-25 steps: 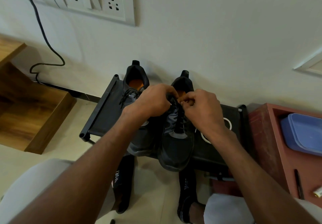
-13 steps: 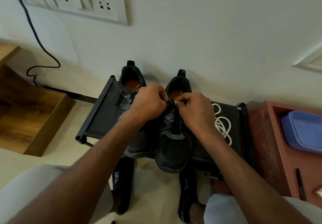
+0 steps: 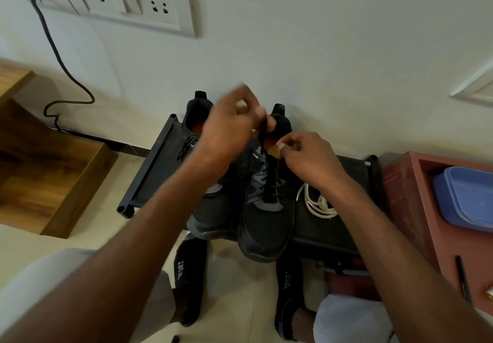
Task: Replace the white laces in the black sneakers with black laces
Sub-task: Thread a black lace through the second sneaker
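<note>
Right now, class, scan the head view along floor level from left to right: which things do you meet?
Wooden step → black rack → left sneaker → right sneaker → white laces → red shelf → blue container.

Two sneakers (image 3: 262,209) side by side on a rack (image 3: 149,172), below the fingers (image 3: 286,146); laces (image 3: 318,205) right of them; wall (image 3: 320,49) behind.

Hands (image 3: 312,160) above black-laced sneaker (image 3: 266,209)

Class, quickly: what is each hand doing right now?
Left hand: blurred, fingers curled; what it holds cannot be told.
Right hand: pinching the black lace.
</note>
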`<state>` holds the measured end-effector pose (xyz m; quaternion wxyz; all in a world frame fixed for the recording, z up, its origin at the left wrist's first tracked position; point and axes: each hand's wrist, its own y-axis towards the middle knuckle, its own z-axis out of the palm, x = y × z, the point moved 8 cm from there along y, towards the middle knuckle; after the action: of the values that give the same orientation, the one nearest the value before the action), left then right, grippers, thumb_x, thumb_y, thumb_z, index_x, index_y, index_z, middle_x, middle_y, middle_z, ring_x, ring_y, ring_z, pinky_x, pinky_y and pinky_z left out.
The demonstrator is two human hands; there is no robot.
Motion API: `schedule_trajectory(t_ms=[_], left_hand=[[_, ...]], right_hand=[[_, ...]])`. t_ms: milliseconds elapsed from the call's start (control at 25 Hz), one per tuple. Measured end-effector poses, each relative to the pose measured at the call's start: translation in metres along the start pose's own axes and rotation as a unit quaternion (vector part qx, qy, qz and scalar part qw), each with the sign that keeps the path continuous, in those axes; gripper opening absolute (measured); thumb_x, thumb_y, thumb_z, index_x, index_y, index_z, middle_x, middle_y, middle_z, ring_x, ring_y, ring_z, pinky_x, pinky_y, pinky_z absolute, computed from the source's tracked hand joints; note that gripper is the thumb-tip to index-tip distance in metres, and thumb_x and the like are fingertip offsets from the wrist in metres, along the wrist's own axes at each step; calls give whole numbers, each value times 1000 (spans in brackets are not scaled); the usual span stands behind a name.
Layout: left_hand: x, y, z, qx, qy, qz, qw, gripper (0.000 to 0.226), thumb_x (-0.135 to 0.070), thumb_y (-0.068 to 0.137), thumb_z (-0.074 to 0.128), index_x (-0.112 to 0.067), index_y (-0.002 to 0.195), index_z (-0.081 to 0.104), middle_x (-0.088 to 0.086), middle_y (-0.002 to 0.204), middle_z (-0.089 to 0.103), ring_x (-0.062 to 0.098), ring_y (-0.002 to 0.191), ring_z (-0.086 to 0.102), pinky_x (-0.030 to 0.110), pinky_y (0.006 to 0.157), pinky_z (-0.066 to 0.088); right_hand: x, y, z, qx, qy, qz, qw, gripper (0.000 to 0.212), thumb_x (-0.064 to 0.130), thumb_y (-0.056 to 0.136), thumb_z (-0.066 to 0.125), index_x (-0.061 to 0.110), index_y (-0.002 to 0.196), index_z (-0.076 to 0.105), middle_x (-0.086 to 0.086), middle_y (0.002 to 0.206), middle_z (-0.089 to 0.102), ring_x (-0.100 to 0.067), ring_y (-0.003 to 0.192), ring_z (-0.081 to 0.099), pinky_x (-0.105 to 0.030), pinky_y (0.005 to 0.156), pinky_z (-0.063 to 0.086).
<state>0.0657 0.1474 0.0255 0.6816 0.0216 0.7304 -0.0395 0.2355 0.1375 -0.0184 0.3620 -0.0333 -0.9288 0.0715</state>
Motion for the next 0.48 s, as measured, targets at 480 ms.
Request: schedule_trajectory(t_ms=[480], left_hand=[[34, 5, 4, 35, 332, -38, 942, 14, -22, 102, 61, -13, 93, 69, -5, 77, 66, 13, 75, 66, 21, 53, 40]], right_hand=[[-6, 3, -13, -56, 26, 21, 998, 14, 31, 101, 63, 30, 103, 77, 14, 91, 70, -9, 89, 68, -32, 82, 55]])
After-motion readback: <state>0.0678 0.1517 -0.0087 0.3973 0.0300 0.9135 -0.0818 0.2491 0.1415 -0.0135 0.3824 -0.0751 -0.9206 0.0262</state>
